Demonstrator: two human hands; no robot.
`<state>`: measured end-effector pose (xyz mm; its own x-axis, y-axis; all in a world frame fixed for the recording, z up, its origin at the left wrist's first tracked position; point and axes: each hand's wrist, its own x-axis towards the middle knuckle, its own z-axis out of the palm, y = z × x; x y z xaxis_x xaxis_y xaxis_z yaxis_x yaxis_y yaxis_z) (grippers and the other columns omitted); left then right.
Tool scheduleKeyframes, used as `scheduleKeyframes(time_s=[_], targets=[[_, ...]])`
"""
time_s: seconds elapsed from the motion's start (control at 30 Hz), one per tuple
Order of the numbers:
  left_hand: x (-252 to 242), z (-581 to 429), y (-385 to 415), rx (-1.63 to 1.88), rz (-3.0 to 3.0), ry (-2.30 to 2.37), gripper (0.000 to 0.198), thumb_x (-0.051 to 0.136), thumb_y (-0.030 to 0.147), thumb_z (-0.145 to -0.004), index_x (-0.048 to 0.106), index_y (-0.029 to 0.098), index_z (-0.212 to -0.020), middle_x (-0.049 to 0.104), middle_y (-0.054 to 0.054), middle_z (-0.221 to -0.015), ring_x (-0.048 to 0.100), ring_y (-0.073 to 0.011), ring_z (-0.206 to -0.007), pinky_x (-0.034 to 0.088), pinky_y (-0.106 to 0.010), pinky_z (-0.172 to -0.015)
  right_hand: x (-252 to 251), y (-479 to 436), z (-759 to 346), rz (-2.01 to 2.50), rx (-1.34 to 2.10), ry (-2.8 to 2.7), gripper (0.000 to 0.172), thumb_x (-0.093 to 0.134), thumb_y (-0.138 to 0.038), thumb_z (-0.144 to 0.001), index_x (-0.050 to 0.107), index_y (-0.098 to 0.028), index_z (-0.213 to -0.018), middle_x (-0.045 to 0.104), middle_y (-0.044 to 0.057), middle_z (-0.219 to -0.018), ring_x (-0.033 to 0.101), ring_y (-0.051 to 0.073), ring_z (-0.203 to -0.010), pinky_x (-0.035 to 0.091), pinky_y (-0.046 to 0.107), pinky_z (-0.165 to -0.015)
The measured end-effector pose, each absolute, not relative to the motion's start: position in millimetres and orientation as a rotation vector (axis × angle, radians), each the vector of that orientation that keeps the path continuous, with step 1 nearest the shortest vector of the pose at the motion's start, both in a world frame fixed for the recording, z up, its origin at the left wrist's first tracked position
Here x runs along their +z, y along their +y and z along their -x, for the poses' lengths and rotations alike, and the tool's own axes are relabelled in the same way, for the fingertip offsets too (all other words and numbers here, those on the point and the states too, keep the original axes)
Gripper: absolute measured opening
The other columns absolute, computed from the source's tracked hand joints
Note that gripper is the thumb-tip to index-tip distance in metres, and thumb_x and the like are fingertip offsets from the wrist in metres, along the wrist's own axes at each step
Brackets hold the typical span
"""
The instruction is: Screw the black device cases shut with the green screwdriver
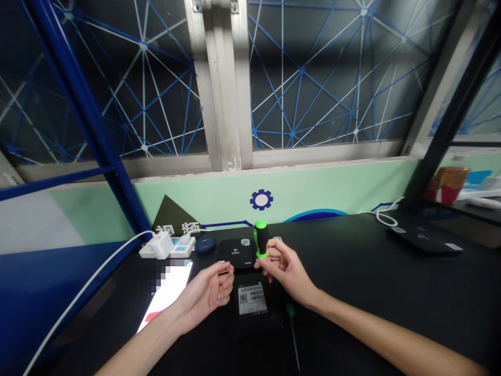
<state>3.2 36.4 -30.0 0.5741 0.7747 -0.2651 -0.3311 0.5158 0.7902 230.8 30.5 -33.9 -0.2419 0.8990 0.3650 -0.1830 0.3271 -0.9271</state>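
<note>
My right hand (285,269) pinches a screwdriver with a black and bright green handle (261,239), held upright with the handle on top. Its shaft and tip are hard to make out against the fingers and the dark surface. My left hand (216,287) is curled closed, its thumb and fingertips together; whatever they hold, if anything, is hidden. Between and below the hands lies a black flat box (258,326) with a white printed label (252,298). Just behind it sits another black box (234,252) with small markings. A thin screwdriver with a green handle (290,310) lies right of the labelled box.
Left of my left hand lies a lit phone (170,290). Behind it are a white power strip (183,247) with a plugged-in charger (161,244) and a dark blue case (205,244). Another black device (426,241) and a white cable (385,215) lie far right on the black table.
</note>
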Motion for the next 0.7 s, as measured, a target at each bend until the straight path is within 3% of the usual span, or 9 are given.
scheduleKeyframes(time_s=[0.17,0.3,0.57,0.7], targets=[[-29.6,-3.4,35.8,0.725,-0.767,0.671,0.024,0.06,0.035,-0.093,0.059,0.014,-0.079,0.042,0.005,-0.062,0.033,-0.007,-0.049,0.027,-0.02,-0.048,-34.3,30.8,-232.1,0.658,1.198,-1.471,0.031,0.066,-0.042,-0.089,0.055,-0.02,-0.108,0.065,0.003,-0.084,0.055,0.012,-0.064,0.046,0.02,-0.05],[-29.1,-3.3,35.0,0.72,-0.776,0.665,0.024,0.062,0.035,-0.091,0.059,0.015,-0.079,0.042,0.005,-0.062,0.032,-0.0069,-0.049,0.027,-0.02,-0.048,-33.7,30.9,-232.7,0.654,1.17,-1.493,0.026,0.062,-0.043,-0.092,0.061,-0.018,-0.099,0.064,0.002,-0.08,0.054,0.01,-0.059,0.046,0.021,-0.052],[-27.0,-4.4,33.9,0.724,-0.782,0.675,0.025,0.063,0.036,-0.09,0.059,0.015,-0.079,0.042,0.005,-0.062,0.031,-0.0072,-0.049,0.028,-0.02,-0.048,-35.4,32.6,-230.8,0.698,1.196,-1.425,0.033,0.074,-0.04,-0.083,0.05,-0.022,-0.095,0.067,0.0,-0.077,0.056,0.011,-0.057,0.045,0.02,-0.048],[-25.9,-5.1,34.1,0.723,-0.789,0.682,0.025,0.064,0.036,-0.089,0.059,0.015,-0.078,0.042,0.005,-0.061,0.032,-0.0071,-0.049,0.027,-0.02,-0.048,-33.4,30.8,-230.9,0.678,1.185,-1.443,0.031,0.069,-0.043,-0.087,0.054,-0.021,-0.103,0.066,0.001,-0.079,0.056,0.011,-0.059,0.047,0.022,-0.051]])
